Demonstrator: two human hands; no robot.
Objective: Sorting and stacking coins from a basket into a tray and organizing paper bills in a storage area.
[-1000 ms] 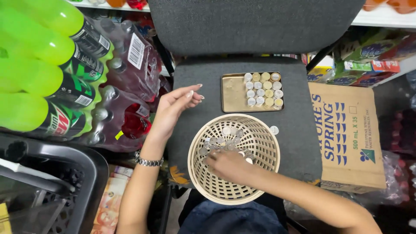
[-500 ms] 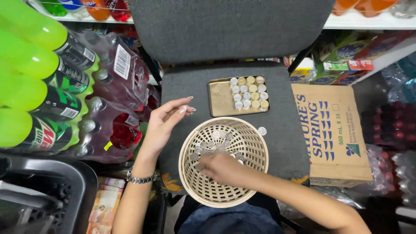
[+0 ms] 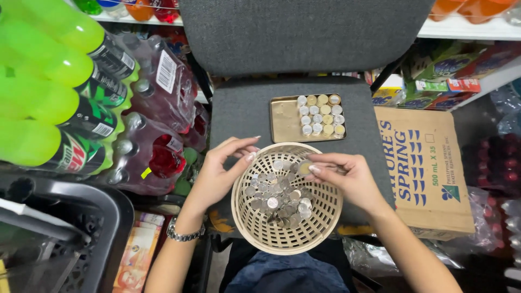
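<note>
The person is sorting loose coins, and the step in hand appears to be picking single coins out of the round cream plastic basket with a lattice weave (image 3: 287,228) that is sitting on the dark grey fabric seat of an office chair (image 3: 239,108). The right hand (image 3: 347,176) is reaching over the basket's upper rim, its fingers curled narrow and pinching a pale gold coin (image 3: 304,167) between thumb and forefinger. The left hand (image 3: 222,171) is hovering at the basket's left rim, fingers half open and lightly bent; whether it is holding anything small I cannot tell.

The heap of silver-coloured and gold-coloured metal coins (image 3: 277,198) is lying in the bottom of the basket, smooth, flat discs overlapping one another. Just beyond the basket, a shallow rectangular brass-coloured metal tray (image 3: 282,116) is resting on the seat, with neat rows of stacked coins (image 3: 322,114) filling its right half and its left half bare.

Judging from this layout, the next move calls for carrying the pinched coin to a matching stack and setting it down flat without toppling the neighbours.

A brown printed cardboard box (image 3: 426,163) is standing to the right of the chair, and shrink-wrapped green and red plastic bottles (image 3: 81,103) are piled to the left.
</note>
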